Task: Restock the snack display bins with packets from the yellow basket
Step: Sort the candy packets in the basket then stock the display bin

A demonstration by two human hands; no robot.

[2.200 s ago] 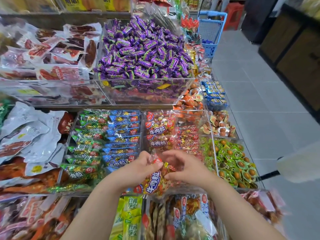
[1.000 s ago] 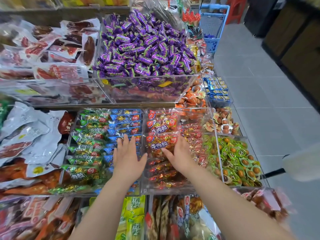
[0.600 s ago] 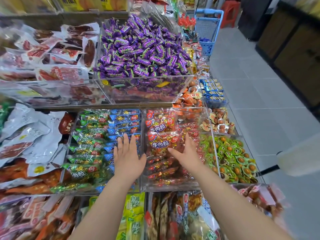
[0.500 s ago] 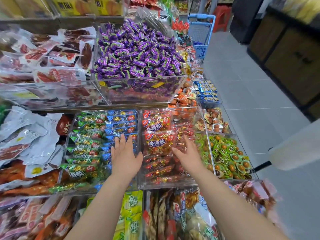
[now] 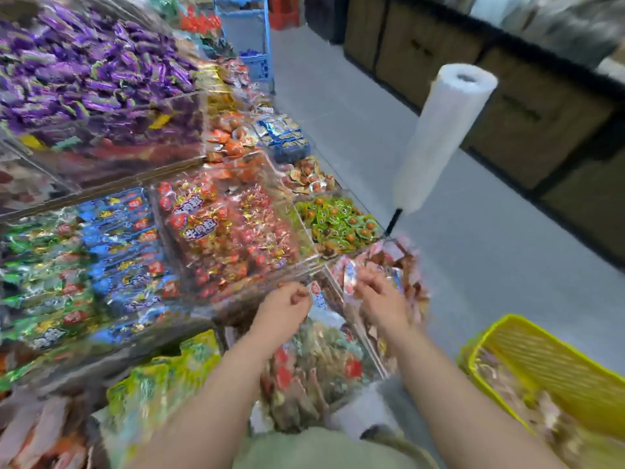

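Between loads, left hand and right hand loosely curled, seemingly empty; next, reaching toward four o'clock into basket for packets.

grey floor, brown cabinets along the right.

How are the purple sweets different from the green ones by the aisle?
The purple sweets are heaped high in a big upper bin; the green packets lie flatter in a smaller, lower bin at the aisle edge. The purple sweets' wrappers are mostly purple; the green packets each show an orange-brown round spot. Both sit in clear bins.
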